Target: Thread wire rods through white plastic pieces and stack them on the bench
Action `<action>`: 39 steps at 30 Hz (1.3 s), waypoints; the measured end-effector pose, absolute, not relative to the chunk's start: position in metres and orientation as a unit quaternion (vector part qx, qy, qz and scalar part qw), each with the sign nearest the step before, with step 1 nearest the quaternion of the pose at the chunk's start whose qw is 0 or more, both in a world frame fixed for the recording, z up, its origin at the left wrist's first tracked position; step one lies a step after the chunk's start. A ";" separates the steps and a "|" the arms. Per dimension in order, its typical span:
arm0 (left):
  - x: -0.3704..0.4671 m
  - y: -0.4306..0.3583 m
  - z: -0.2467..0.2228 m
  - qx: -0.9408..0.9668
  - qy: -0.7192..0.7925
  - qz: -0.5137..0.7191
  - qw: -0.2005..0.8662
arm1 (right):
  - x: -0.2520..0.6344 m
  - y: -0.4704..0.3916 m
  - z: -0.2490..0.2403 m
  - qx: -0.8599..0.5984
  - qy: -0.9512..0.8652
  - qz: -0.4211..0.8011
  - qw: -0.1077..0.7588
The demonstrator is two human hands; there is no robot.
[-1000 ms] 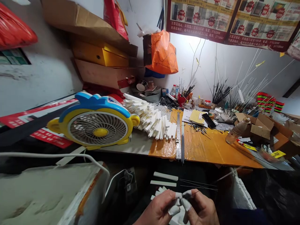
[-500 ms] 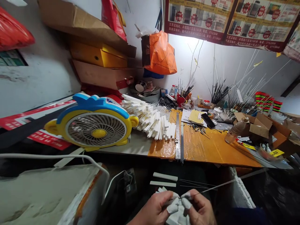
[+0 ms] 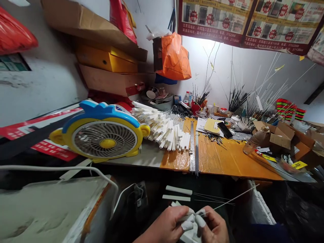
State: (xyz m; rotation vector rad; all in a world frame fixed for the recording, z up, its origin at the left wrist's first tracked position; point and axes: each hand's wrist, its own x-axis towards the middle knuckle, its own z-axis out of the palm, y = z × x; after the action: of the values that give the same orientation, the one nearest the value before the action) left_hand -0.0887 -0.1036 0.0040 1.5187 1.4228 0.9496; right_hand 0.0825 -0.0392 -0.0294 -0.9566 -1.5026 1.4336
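Below the bench's (image 3: 227, 162) near edge, your left hand (image 3: 167, 227) and right hand (image 3: 214, 229) meet, taped fingertips (image 3: 199, 220) clamped together on a thin rod (image 3: 233, 199). The rod slants up to the right.

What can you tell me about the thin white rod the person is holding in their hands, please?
The thin white rod is a long, very slender pale stick, plastic or fibre by its look. It slants up and to the right from the fingertips, its free end in the air near the bench edge. The left hand and right hand, fingertips wrapped in white tape, pinch its near end together with a small white piece.
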 end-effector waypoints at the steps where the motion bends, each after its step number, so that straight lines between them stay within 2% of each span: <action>1: -0.088 -0.103 0.004 0.606 0.566 0.378 0.412 | 0.081 -0.040 -0.032 -0.377 -0.597 0.572 0.418; 4: -0.088 -0.098 0.001 0.624 0.585 0.345 0.386 | 0.082 -0.036 -0.033 -0.371 -0.582 0.606 0.396; 7: -0.097 -0.080 -0.012 0.660 0.652 0.225 0.296 | 0.093 -0.017 -0.019 -0.384 -0.626 0.634 0.241; 9: -0.107 -0.061 -0.024 0.666 0.685 0.165 0.246 | 0.100 0.005 -0.004 -0.396 -0.686 0.590 0.157; 10: -0.112 -0.051 -0.031 0.666 0.692 0.151 0.234 | 0.100 0.018 0.004 -0.405 -0.719 0.545 0.149; 13: -0.120 -0.026 -0.051 0.671 0.698 0.124 0.218 | 0.080 0.059 0.021 -0.432 -0.793 0.377 0.206; 16: -0.120 -0.015 -0.068 0.678 0.697 0.109 0.209 | 0.037 0.098 0.027 -0.471 -0.793 0.320 0.219; 20: -0.123 -0.020 -0.075 0.681 0.695 0.114 0.201 | -0.011 0.129 0.022 -0.509 -0.782 0.309 0.185; 25: -0.129 -0.042 -0.065 0.673 0.698 0.141 0.198 | -0.020 0.145 0.014 -0.547 -0.731 0.373 0.167; 30: -0.111 -0.071 -0.059 0.700 0.661 0.127 0.241 | 0.008 0.143 0.015 -0.536 -0.637 0.523 0.183; 34: -0.090 -0.074 -0.059 0.721 0.631 0.101 0.268 | 0.052 0.104 0.013 -0.457 -0.570 0.654 0.198; 39: -0.068 -0.040 -0.067 0.729 0.628 0.061 0.265 | 0.106 0.026 -0.009 -0.418 -0.514 0.739 0.121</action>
State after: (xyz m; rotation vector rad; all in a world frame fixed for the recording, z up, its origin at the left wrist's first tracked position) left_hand -0.0676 -0.0405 -0.0667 1.9704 1.6958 0.1657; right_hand 0.1056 0.0256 -0.0092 -1.2213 -1.5019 2.1584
